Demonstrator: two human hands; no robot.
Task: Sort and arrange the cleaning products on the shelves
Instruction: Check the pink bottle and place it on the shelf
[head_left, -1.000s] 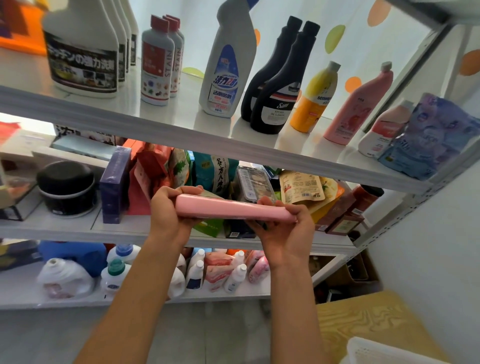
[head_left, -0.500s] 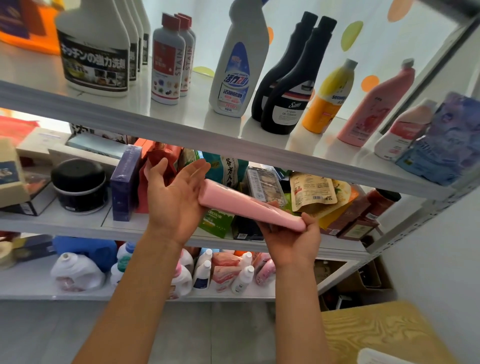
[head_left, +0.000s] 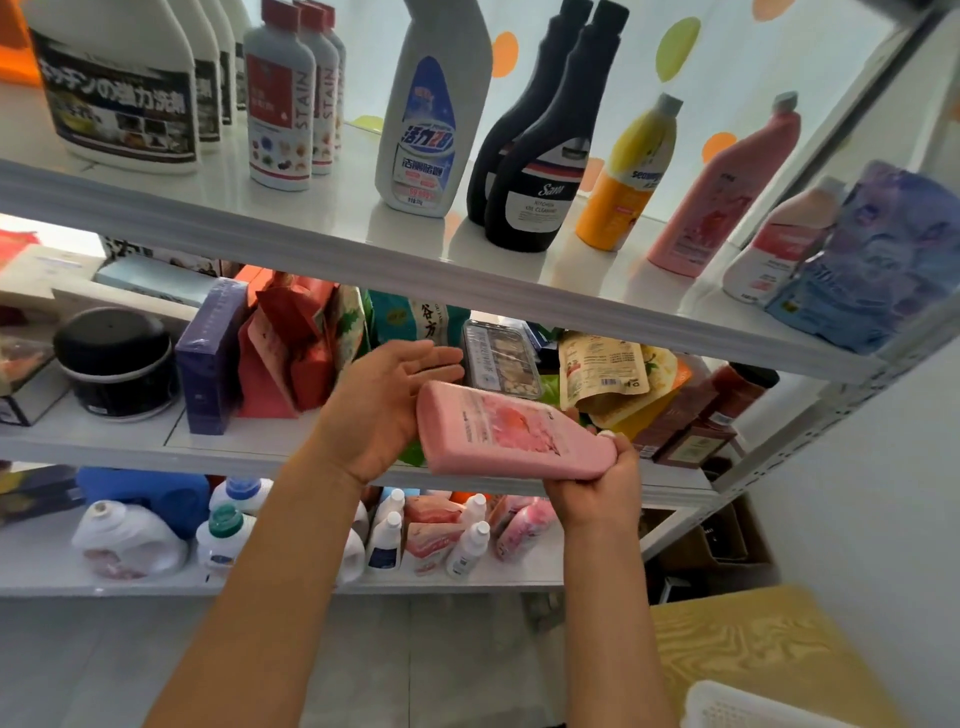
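Right hand (head_left: 597, 480) grips pink bottle (head_left: 511, 434) (label unreadable) — "STAIN" bottles (head_left: 280, 98) above.

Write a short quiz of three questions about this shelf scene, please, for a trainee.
1. True or false: the pink bottle is standing on the top shelf.
2. Which hand grips the pink bottle? A) left hand B) right hand C) neither
3. Fill in: the two black bottles stand between the white and blue bottle and the ____ bottle.

Key: 1. False; it is held in front of the middle shelf. 2. B; the left hand is flat against its base. 3. Yellow.
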